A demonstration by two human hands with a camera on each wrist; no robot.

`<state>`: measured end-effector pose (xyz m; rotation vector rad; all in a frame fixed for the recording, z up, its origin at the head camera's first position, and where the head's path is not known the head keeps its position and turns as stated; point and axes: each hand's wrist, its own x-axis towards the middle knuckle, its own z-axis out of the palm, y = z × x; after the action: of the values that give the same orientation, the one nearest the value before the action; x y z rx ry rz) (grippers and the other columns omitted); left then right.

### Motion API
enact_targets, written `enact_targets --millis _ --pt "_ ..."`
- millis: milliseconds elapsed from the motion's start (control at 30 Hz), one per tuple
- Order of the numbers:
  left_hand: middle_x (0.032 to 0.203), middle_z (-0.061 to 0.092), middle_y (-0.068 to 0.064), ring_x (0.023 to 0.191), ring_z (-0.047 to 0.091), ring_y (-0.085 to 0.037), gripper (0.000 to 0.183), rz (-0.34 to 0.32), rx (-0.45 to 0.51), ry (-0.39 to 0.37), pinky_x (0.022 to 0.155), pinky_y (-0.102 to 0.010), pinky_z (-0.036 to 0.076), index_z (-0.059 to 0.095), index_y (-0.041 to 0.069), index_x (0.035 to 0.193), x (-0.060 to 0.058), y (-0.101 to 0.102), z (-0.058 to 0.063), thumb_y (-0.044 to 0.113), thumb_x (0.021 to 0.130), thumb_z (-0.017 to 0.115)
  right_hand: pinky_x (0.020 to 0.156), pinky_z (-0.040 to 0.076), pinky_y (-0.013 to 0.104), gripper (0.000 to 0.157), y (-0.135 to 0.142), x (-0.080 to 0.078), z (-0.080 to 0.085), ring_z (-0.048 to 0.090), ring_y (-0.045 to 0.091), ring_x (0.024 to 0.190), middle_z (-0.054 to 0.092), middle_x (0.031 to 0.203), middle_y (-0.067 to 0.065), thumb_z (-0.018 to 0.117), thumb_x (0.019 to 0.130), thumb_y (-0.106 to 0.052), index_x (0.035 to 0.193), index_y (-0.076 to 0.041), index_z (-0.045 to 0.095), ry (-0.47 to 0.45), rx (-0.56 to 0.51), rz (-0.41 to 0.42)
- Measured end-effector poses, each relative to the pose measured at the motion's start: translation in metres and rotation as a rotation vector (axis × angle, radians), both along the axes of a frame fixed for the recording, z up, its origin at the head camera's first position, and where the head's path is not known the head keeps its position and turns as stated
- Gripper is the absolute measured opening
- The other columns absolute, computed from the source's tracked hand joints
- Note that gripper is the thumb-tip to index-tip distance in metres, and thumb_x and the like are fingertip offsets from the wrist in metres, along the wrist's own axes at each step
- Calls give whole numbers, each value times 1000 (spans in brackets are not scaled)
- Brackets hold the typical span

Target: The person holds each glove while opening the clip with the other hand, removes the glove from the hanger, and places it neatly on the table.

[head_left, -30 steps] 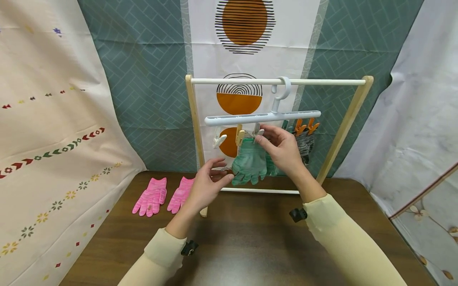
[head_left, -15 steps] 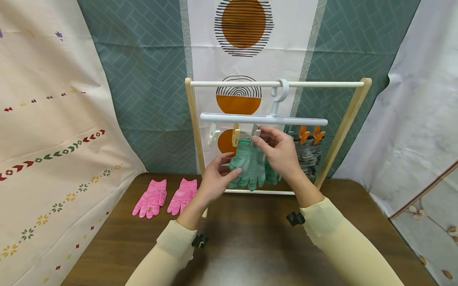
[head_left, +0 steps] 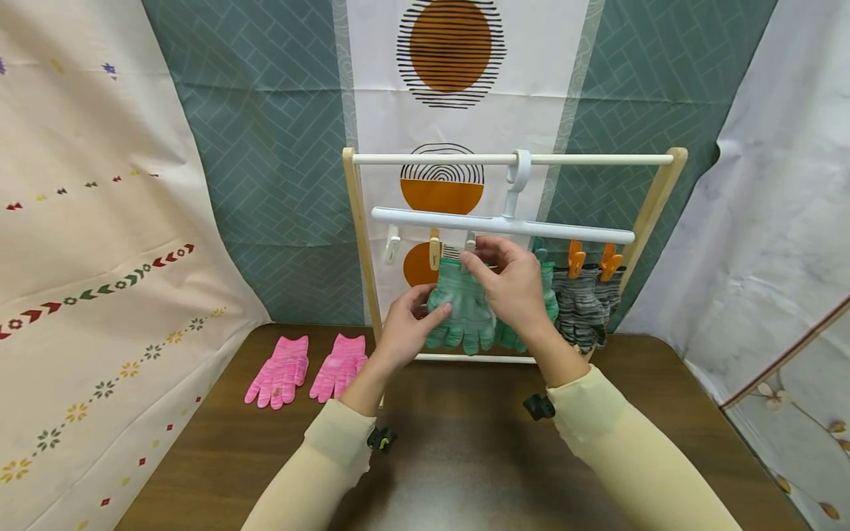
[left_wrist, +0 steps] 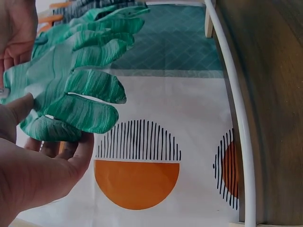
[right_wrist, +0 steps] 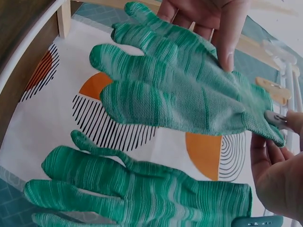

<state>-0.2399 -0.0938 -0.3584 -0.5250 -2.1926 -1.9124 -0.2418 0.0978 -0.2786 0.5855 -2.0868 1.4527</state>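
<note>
In the head view a green glove (head_left: 468,313) hangs from a pale blue hanger (head_left: 438,220). My right hand (head_left: 514,287) pinches a grey clothespin (right_wrist: 276,119) at its cuff. My left hand (head_left: 405,326) holds the thumb side of this glove, thumb in front and fingers behind, as the left wrist view shows. Behind and right hangs a second green glove (right_wrist: 142,189), under a teal clothespin (right_wrist: 255,221). Left of my right hand are a yellow clothespin (head_left: 434,251) and a white clothespin (head_left: 392,245); whether the yellow one touches the cuff I cannot tell.
Dark grey gloves (head_left: 584,306) hang from orange clothespins (head_left: 576,259) at the hanger's right. The hanger hooks over the rack's top rod (head_left: 432,158); a lower rod (head_left: 478,359) runs near the table (head_left: 458,442). Two pink gloves (head_left: 279,372) lie at the left.
My left hand has moved right and taken hold of the green glove's side. The hanger has turned, its right end now farther right and lower, with the dark grey gloves more in sight.
</note>
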Motion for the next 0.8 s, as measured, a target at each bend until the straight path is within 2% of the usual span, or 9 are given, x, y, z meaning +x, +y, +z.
enact_targets --millis 67,200,300,433,567,800 --pt "135 69 -14 116 67 -29 51 4 4 -3 99 -43 55 60 1 145 -3 1 -1 23 102 75 89 59 41 36 -2 0 0 74 22 101 78 110 11 78 100 -24 127 -1 73 11 4 -26" --pt "126 74 -12 109 70 -24 45 -10 20 -26 92 -35 57 63 1 141 -8 2 -3 22 102 75 88 60 41 34 -5 -1 1 74 21 98 78 106 10 79 100 -26 124 -2 74 28 17 -72" --pt "119 76 -13 99 73 -22 41 -48 63 -59 83 -33 60 65 0 137 -11 4 -4 21 103 73 87 60 42 35 -6 0 2 74 22 98 78 105 10 80 99 -28 122 -2 74 26 28 -103" --pt "113 77 -14 94 74 -20 36 -90 120 -103 82 -33 61 67 -2 133 -13 5 -6 19 104 72 87 59 44 36 -7 0 3 73 24 99 78 106 12 81 98 -28 122 -2 74 5 19 -122" --pt "111 77 -13 93 74 -19 32 -99 133 -128 83 -33 61 70 -2 129 -13 8 -4 21 105 70 89 57 44 39 -6 -2 2 72 25 100 78 108 13 80 98 -29 126 -2 74 -28 -5 -109" --pt "109 76 -13 92 73 -20 33 -93 140 -147 84 -32 60 69 -2 129 -16 11 -3 22 106 69 98 54 43 42 -5 -7 0 71 22 104 76 114 12 79 99 -29 131 -3 72 -81 -80 -19"
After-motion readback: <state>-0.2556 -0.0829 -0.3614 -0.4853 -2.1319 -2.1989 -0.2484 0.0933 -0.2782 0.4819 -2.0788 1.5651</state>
